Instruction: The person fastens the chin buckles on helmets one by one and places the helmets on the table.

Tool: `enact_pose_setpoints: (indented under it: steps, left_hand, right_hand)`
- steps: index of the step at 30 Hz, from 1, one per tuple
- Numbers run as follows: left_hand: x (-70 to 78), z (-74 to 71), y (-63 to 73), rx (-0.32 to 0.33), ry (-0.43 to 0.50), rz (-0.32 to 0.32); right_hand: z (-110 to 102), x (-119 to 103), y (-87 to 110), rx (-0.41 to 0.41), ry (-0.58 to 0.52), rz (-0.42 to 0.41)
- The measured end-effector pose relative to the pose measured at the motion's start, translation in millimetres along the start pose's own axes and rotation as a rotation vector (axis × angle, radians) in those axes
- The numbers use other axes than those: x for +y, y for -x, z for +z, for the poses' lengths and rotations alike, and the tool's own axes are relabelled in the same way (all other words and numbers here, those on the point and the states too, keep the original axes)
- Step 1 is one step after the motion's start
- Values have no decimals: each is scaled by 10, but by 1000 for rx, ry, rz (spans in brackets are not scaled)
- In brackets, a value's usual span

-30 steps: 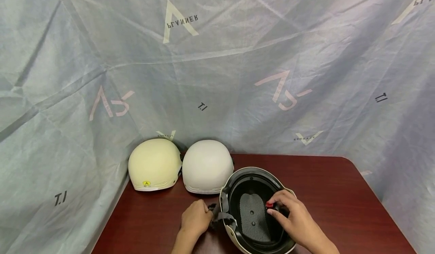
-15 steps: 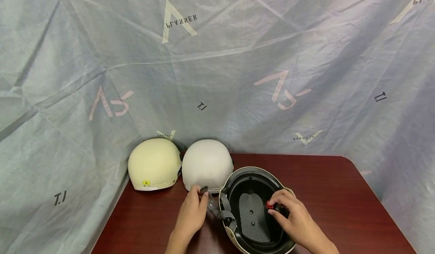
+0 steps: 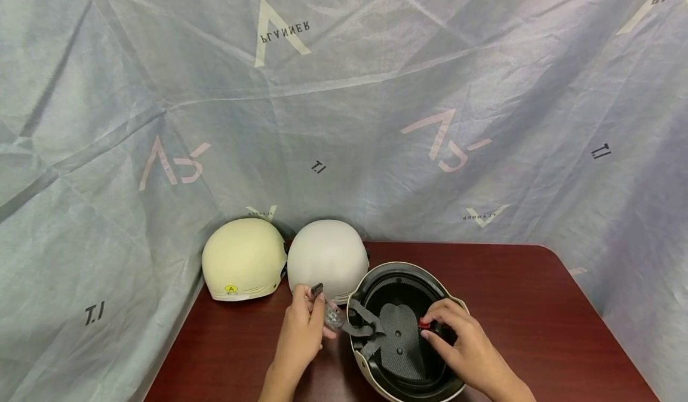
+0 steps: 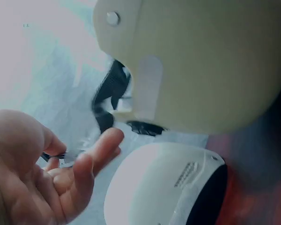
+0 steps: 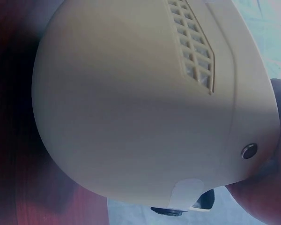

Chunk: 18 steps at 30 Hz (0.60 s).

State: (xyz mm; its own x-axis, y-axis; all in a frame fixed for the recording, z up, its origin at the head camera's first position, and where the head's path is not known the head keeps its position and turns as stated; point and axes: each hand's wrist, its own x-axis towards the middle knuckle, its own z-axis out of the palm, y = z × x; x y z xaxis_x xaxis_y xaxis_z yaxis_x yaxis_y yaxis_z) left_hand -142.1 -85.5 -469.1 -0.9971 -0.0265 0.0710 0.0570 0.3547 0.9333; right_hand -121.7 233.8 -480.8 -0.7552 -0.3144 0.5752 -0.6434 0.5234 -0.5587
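Observation:
A cream helmet (image 3: 396, 363) lies upside down near the table's front, its black lining and grey pad facing up. My left hand (image 3: 302, 333) pinches the dark end piece (image 3: 317, 289) of its chin strap (image 3: 361, 330), held out left of the rim. A shiny, clear-looking piece (image 3: 334, 316) sits on the strap beside the fingers. Over the opening's right side, my right hand (image 3: 463, 339) pinches a red buckle piece (image 3: 424, 324) between thumb and forefinger. The left wrist view shows the helmet's shell (image 4: 201, 65); in the right wrist view the shell (image 5: 140, 108) hides most of the right hand.
Behind, side by side on the dark red table (image 3: 510, 288), stand a pale yellow helmet (image 3: 244, 258) and a white helmet (image 3: 328, 258), both dome up. A grey printed sheet (image 3: 365, 151) hangs behind and at both sides of the table.
My left hand has moved up and slightly left, from lower beside the rim, drawing the strap outward so its dark end shows. The right hand and the helmet stay nearly in place.

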Motion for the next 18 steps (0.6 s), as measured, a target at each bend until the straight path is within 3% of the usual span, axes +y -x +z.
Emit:
enact_pose_setpoints:
  steps: [7, 13, 18]
  left_hand:
    - [153, 76, 46, 42, 142, 95]
    - [207, 207, 83, -15, 233, 136]
    - [215, 289, 104, -35, 216, 168]
  right_hand:
    - [-7, 22, -8, -4, 7, 12]
    - [-12, 36, -5, 35, -24, -12]
    - [-2, 25, -8, 45, -58, -75]
